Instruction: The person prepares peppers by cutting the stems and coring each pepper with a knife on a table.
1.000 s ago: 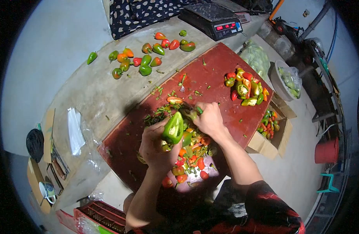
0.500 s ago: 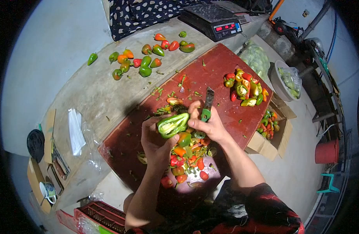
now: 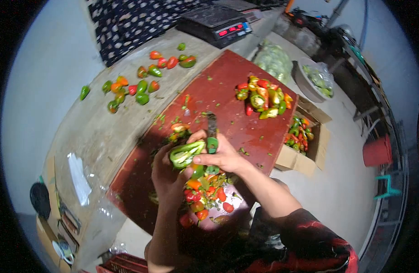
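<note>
A cut-open green pepper shows its pale inside above the red table. My left hand is closed around it from the left. In my right hand is a knife with a green handle, its dark blade pointing up and away from the pepper. My right thumb and fingertips touch the pepper's right side. Just below my hands lie several whole and cut peppers, red, orange and green, among scraps. A pile of cut peppers sits toward the table's far right corner.
Several whole peppers are spread over the concrete ledge, with a digital scale behind them. Right of the table stand a cardboard box of peppers, a basin and a bag of green produce.
The view has shifted, so the table and ledge things appear farther left. My hands still hold the green pepper and knife, with the blade now pointing more straight up in the view.
</note>
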Available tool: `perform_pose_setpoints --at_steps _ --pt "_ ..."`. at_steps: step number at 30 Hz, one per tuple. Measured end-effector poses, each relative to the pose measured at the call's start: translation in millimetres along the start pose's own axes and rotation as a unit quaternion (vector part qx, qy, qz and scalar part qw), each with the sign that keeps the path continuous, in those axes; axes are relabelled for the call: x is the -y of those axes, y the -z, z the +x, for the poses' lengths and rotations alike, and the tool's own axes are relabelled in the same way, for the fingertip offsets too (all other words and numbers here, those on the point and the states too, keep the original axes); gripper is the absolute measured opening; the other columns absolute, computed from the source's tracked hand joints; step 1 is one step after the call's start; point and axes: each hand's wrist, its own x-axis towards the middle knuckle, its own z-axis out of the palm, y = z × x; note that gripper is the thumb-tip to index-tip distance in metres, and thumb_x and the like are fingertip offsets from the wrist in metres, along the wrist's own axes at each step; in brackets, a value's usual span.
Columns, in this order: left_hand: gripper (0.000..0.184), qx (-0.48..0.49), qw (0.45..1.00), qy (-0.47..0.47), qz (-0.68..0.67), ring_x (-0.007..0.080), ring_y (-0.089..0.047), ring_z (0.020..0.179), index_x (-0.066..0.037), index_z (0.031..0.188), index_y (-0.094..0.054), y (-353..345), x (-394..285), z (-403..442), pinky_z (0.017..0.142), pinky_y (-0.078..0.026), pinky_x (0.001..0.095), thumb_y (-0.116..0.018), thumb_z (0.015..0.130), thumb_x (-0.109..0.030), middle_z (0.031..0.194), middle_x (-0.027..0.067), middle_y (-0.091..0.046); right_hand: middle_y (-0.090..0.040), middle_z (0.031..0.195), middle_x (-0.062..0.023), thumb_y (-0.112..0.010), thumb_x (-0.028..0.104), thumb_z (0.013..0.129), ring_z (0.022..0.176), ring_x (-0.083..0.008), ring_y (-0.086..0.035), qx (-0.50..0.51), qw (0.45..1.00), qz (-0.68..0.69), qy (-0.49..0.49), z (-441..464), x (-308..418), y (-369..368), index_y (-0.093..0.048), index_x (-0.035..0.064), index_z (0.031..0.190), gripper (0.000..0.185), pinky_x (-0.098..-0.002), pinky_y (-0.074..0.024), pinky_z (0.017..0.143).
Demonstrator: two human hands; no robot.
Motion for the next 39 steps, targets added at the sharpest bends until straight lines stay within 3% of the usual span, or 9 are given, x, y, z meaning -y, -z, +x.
perform_pose_setpoints --at_steps 6,10,16,24,28,33,36,37,39 --pt "0.068 -0.047 0.997 0.029 0.06 0.0201 -0.059 0.108 0.002 0.139 -0.04 9.7 2.9 -0.1 0.095 -0.048 0.0349 -0.074 0.081 -0.005 0.125 0.0138 -0.059 -0.06 0.08 0.0048 -0.082 0.015 0.079 0.071 -0.0058 -0.054 -0.17 0.974 -0.135 0.068 2.6 6.6 46.3 -0.061 0.0031 0.111 0.04 -0.0226 -0.0458 0.066" --pt "0.063 -0.051 0.996 0.045 0.056 0.0179 -0.058 0.103 0.002 0.137 -0.044 13.6 2.7 -0.1 0.093 -0.048 0.0324 -0.074 0.082 -0.004 0.123 0.0123 -0.06 -0.071 0.095 -0.0074 -0.08 0.018 0.078 0.086 -0.0162 -0.066 -0.345 0.814 -0.442 0.151 -2.8 34.1 116.0 -0.061 0.0027 0.113 0.043 -0.0321 -0.0532 0.079" --pt "0.047 -0.016 0.989 0.012 0.147 0.0192 -0.058 0.108 0.004 0.126 -0.054 23.3 7.8 3.1 0.098 -0.045 0.0331 -0.07 0.083 -0.005 0.121 0.0124 -0.06 -0.071 0.101 -0.0207 -0.075 0.013 0.079 0.098 -0.0363 -0.068 -0.465 0.671 -0.572 0.084 -26.0 48.6 202.3 -0.059 0.0074 0.12 0.045 -0.0424 -0.0534 0.084" --pt "0.024 -0.047 0.989 0.094 0.1 0.0209 -0.061 0.108 0.003 0.103 -0.065 25.0 -2.0 3.7 0.097 -0.046 0.033 -0.068 0.08 -0.003 0.12 0.0158 -0.06 -0.063 0.119 -0.0195 -0.068 0.011 0.081 0.1 -0.0429 -0.063 -0.299 0.565 -0.769 0.002 13.4 68.6 234.3 -0.055 0.0142 0.121 0.042 -0.0498 -0.0529 0.082" --pt "0.03 -0.048 0.983 0.082 0.16 0.0189 -0.062 0.104 0.003 0.109 -0.063 29.0 -1.6 8.9 0.095 -0.046 0.0311 -0.066 0.08 -0.002 0.115 0.014 -0.063 -0.058 0.13 -0.0213 -0.062 0.009 0.083 0.105 -0.0417 -0.064 -0.254 0.535 -0.802 -0.079 6.5 62.4 253.5 -0.057 0.0218 0.13 0.048 -0.0507 -0.0541 0.086" --pt "0.041 -0.069 0.984 0.102 0.131 0.016 -0.063 0.101 0.003 0.122 -0.055 17.7 -13.7 10.5 0.092 -0.048 0.0281 -0.065 0.083 -0.003 0.11 0.0083 -0.064 -0.065 0.117 -0.0233 -0.065 0.002 0.078 0.106 -0.0408 -0.064 -0.34 0.596 -0.727 -0.017 -11.0 71.2 231.5 -0.066 0.0087 0.118 0.04 -0.0464 -0.0526 0.091" --pt "0.041 -0.051 0.979 0.105 0.169 0.0163 -0.062 0.103 0.003 0.123 -0.055 19.1 -9.2 13.0 0.092 -0.048 0.0281 -0.065 0.084 -0.003 0.11 0.0085 -0.064 -0.072 0.1 -0.0157 -0.056 -0.002 0.082 0.078 -0.0194 -0.069 -0.311 0.912 -0.264 0.041 -4.3 103.3 137.7 -0.063 -0.0018 0.105 0.024 -0.0347 -0.0566 0.074" --pt "0.039 -0.061 0.98 0.065 0.178 0.0194 -0.065 0.093 0.001 0.119 -0.059 16.3 -5.1 13.7 0.076 -0.054 0.0317 -0.066 0.083 -0.011 0.106 0.0102 -0.067 -0.068 0.1 -0.0185 -0.053 -0.002 0.082 0.077 -0.0176 -0.065 -0.252 0.949 -0.148 0.116 -4.5 106.8 102.5 -0.06 0.0007 0.106 0.025 -0.0309 -0.0529 0.065" --pt "0.042 -0.038 0.988 0.065 0.132 0.0193 -0.064 0.099 0.001 0.122 -0.057 18.4 -1.1 13.5 0.085 -0.051 0.0325 -0.067 0.083 -0.009 0.109 0.0096 -0.065 -0.065 0.093 -0.018 -0.065 0.01 0.076 0.076 -0.0252 -0.065 -0.123 0.973 0.041 0.192 -10.5 119.9 18.7 -0.059 0.0039 0.091 0.017 -0.0359 -0.0536 0.068"
